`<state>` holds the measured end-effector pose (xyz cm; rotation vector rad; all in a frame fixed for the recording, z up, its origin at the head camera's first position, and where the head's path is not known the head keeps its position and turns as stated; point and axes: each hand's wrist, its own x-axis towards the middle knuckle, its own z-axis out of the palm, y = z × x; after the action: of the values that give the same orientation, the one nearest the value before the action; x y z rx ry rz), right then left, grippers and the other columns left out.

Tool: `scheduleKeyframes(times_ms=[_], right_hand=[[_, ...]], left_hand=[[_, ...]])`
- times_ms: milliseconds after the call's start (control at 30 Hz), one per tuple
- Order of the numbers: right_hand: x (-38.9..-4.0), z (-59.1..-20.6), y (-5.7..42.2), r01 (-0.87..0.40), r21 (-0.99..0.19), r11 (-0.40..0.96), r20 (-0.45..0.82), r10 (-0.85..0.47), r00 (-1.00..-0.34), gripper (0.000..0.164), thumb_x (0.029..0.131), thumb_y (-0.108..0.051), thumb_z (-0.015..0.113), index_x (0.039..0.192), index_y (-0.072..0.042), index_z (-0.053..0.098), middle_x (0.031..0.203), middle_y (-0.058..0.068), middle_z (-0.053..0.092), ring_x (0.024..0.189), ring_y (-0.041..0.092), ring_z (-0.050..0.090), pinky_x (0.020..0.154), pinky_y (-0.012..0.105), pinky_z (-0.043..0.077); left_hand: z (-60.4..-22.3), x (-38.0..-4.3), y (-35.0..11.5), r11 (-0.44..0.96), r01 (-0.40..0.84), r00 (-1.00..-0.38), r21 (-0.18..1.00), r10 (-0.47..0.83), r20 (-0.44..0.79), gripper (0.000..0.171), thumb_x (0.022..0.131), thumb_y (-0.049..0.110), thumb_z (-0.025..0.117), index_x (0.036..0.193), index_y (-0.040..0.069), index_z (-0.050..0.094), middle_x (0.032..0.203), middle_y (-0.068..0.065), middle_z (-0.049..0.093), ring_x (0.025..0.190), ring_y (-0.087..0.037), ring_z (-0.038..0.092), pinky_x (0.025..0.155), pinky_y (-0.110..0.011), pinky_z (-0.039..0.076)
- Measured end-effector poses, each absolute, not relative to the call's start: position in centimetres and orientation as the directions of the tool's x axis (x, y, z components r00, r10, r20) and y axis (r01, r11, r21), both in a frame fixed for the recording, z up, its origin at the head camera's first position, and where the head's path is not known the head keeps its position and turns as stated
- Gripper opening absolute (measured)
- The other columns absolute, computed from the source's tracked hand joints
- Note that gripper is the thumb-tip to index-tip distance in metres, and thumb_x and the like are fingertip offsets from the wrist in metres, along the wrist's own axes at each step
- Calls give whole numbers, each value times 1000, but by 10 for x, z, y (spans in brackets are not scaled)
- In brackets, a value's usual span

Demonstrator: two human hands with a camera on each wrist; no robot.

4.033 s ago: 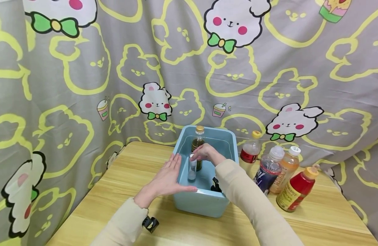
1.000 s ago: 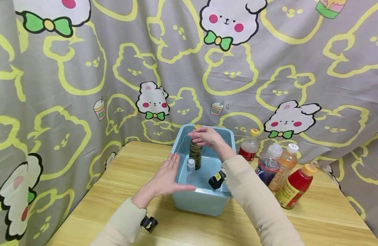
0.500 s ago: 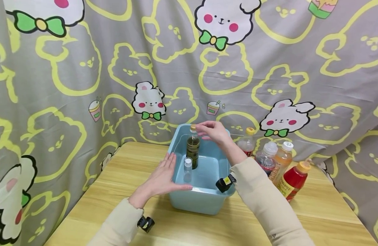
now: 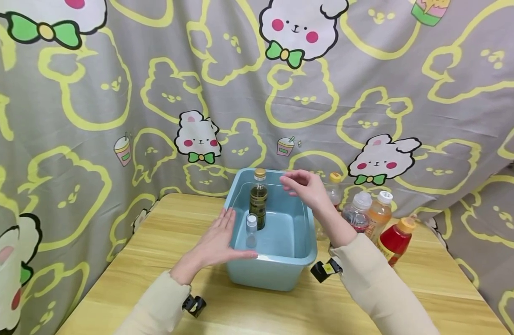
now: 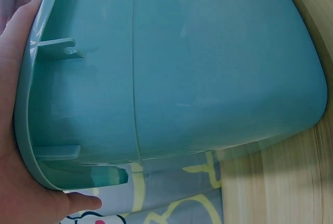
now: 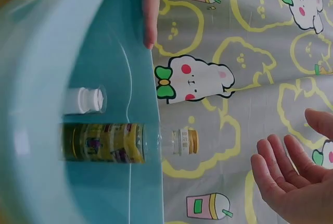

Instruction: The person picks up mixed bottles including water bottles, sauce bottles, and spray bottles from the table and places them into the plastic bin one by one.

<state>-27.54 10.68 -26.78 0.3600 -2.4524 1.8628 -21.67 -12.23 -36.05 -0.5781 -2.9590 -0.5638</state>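
My left hand (image 4: 215,242) rests on the near left corner of a light blue plastic bin (image 4: 270,274), its fingers straight along the left rim and its thumb along the front rim. Inside the bin stand a tall bottle (image 4: 258,204) with dark contents and a gold cap, and a small clear bottle (image 4: 251,232) with a white cap to its front left. Above the bin's right rim hangs my right hand (image 4: 307,188), apart from both bottles. In the right wrist view its loosely bent fingers (image 6: 283,161) hold nothing.
Right of the bin, several bottles stand on the wooden table (image 4: 190,211): a yellow-capped one (image 4: 334,186), a clear-capped one (image 4: 357,214), an orange drink (image 4: 380,211) and a red sauce bottle (image 4: 396,242). A patterned grey curtain (image 4: 240,56) hangs behind.
My right hand was at the small bottle's cap, then at the tall bottle's top; it has let go and drawn away to the right. My left hand keeps its place on the rim.
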Motion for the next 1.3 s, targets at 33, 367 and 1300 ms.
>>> scheduleKeyframes(times_ms=[33, 367, 1300], right_hand=[[-273, -269, 109, -221, -938, 267, 186, -150, -971, 33, 82, -26, 64, 104, -1, 59, 97, 13, 62, 85, 19, 60, 74, 30, 50], [-254, -287, 136, -322, -868, 377, 311, -92, -946, 34, 83, -26, 63, 105, -1, 60, 97, 12, 62, 82, 14, 58, 71, 22, 49], [-230, -329, 191, -299, -843, 447, 415, 188, -890, 38, 82, -19, 64, 112, 3, 52, 106, 18, 57, 93, 22, 54, 71, 5, 41]], left_hand=[[-360, -217, -122, 861, 377, -926, 341, 350, 140, 121, 61, 80, 46, 139, -6, 11, 145, -19, 6, 133, -29, 0, 106, -41, 10], [-361, -217, -123, 859, 394, -919, 326, 362, 157, 119, 63, 78, 47, 138, -7, 12, 144, -21, 8, 133, -30, 1, 106, -42, 11], [-363, -217, -123, 857, 386, -922, 342, 351, 160, 120, 62, 79, 48, 139, -6, 11, 145, -20, 8, 133, -30, 0, 105, -44, 12]])
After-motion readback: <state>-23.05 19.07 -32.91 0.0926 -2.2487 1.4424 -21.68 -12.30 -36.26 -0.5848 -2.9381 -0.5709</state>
